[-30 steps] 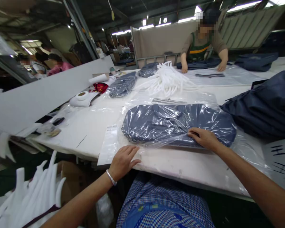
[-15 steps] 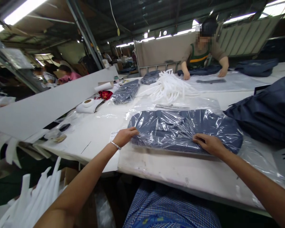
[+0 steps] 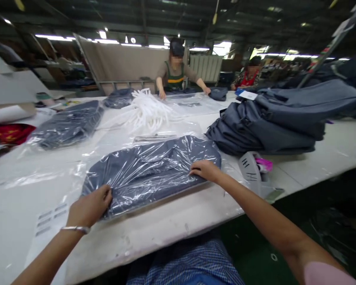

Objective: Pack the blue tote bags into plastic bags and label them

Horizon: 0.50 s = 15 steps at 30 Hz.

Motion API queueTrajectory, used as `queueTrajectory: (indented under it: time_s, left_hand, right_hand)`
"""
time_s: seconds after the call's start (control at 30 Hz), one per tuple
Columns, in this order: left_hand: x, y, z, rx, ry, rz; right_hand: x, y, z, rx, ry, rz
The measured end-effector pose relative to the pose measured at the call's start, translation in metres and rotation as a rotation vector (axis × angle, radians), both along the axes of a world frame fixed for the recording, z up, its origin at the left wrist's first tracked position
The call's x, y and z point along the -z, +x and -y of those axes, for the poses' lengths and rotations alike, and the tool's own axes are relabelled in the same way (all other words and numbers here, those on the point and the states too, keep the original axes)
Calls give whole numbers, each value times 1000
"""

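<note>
A white paper (image 3: pixel 46 221) is lying beside the left hand (image 3: pixel 90 206), and it is showing small dark rows of print, too blurry for me to read. A white and blue tag (image 3: pixel 247 94) is sitting on a floppy heap of dark blue cloth (image 3: pixel 264 122), and its words are looking too tiny as well. Black marks are showing on a grey basket (image 3: pixel 250 174), but I cannot tell if they are letters or holes.

On the white worktop (image 3: pixel 178 213), right in front of the person, a long blue bundle (image 3: pixel 148 170) with round ends is lying inside a clear plastic bag (image 3: pixel 114 200). The bag is shining and crinkling all over. The left fingers are sitting curled in and nearly closed, pinching the plastic at the near left end. The right hand (image 3: pixel 206 170) is resting near the other end, its fingers bent close together and pinching the plastic too. A thin, shiny bracelet (image 3: pixel 77 228) is circling the left wrist.

Behind the bundle, soft white strips (image 3: pixel 150 109) are lying in a messy pile, like fat noodles.
</note>
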<state>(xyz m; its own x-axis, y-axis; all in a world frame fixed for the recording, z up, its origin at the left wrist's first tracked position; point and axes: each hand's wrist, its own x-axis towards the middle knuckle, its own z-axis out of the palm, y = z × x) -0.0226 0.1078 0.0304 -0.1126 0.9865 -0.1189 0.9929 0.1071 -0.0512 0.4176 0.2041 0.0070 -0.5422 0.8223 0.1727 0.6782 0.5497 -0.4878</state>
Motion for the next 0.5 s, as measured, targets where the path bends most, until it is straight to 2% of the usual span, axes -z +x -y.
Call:
queueTrajectory:
  time_s: [0.07, 0.17, 0.23, 0.3, 0.43, 0.5]
  left_hand:
    - [1, 2, 2, -21, -25, 16]
    - [3, -2, -1, -40, -48, 52]
    - [5, -5, -4, -48, -55, 75]
    - [7, -7, -5, -52, -61, 85]
    - [7, -7, -4, -37, -76, 62]
    - [8, -8, -3, -42, -76, 57]
  right_hand:
    - [-9, 19, 23, 78, 72, -26]
    - [-17, 52, 71, 225, 273, -38]
    - [-14, 69, 101, 255, 367, 48]
    - [-4, 78, 123, 225, 402, 155]
    - [20, 84, 138, 176, 448, 258]
    - [23, 88, 134, 228, 511, 248]
